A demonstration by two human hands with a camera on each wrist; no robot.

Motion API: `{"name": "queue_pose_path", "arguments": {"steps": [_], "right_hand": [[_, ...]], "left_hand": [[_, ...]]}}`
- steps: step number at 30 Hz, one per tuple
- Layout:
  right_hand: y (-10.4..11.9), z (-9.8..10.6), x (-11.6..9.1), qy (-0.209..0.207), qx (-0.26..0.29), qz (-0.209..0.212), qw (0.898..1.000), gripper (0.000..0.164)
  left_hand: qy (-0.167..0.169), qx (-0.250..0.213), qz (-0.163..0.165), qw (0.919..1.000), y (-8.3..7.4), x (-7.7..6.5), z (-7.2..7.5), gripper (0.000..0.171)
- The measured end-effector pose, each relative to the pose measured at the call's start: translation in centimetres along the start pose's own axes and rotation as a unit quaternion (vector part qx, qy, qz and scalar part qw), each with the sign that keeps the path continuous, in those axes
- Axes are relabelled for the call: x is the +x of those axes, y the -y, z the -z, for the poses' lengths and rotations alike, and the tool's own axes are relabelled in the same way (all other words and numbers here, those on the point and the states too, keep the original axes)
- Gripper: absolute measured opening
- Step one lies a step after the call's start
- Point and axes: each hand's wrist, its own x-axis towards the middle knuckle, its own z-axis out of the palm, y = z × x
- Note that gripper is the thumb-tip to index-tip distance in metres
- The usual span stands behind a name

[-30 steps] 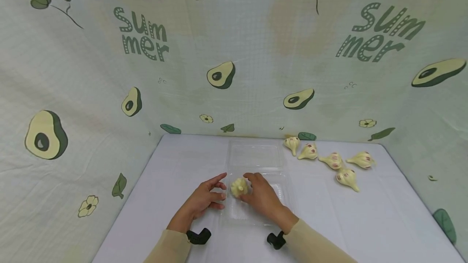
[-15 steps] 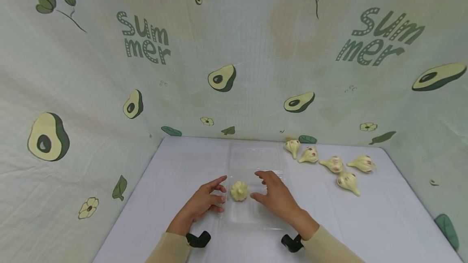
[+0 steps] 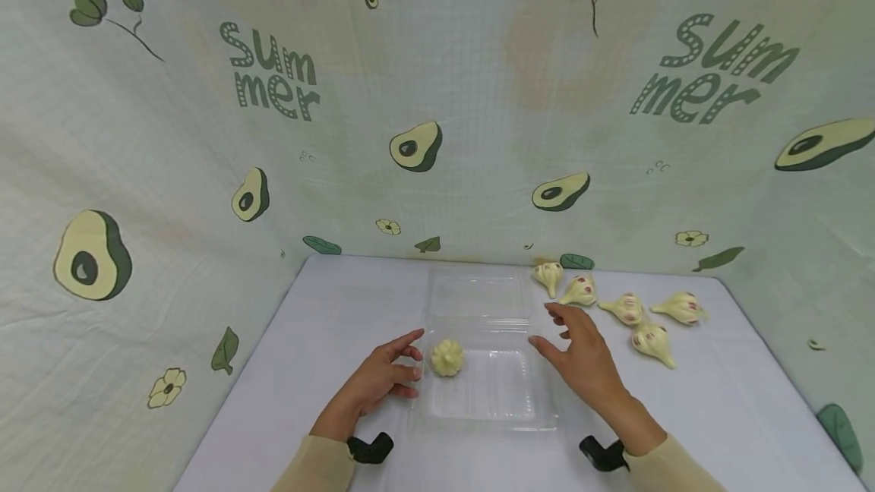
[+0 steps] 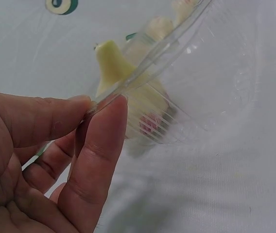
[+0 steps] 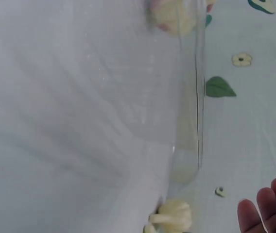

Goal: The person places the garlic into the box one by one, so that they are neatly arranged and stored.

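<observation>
A clear plastic clamshell box [image 3: 478, 401] lies opened out on the table, its lid [image 3: 478, 291] folded back toward the wall. One garlic bulb [image 3: 447, 357] stands stem up in the box's left back corner. My left hand [image 3: 379, 378] pinches the box's left rim between thumb and fingers, plain in the left wrist view, where the garlic bulb [image 4: 111, 63] shows behind the clear wall. Beyond the box's right edge hovers my right hand [image 3: 584, 359], thumb and fingers apart and nothing between them. Only some fingertips [image 5: 269, 208] of it show in the right wrist view.
Several more garlic bulbs [image 3: 652, 342] with purplish marks lie loose at the table's back right, beside the lid. A printed cloth [image 3: 478, 97] with avocados and lettering rises behind and along both sides of the white table [image 3: 328, 302].
My right hand has let go of the garlic bulb in the box and moved right, past the box's right edge. My left hand stays at the left rim.
</observation>
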Motion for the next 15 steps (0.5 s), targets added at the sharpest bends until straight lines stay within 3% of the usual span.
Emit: {"name": "queue_pose_path", "arguments": {"steps": [3, 15], "right_hand": [[-1.4, 1.0, -0.2, -0.029, -0.015, -0.009, 0.999, 0.06], [-7.5, 4.5, -1.4, -0.066, -0.048, -0.14, 0.987, 0.063]], "left_hand": [[-0.001, 0.004, -0.001, 1.0, -0.1, 0.0, -0.1, 0.079], [-0.005, 0.011, 0.0, 0.9999, -0.2, -0.1, -0.1, 0.079]]}}
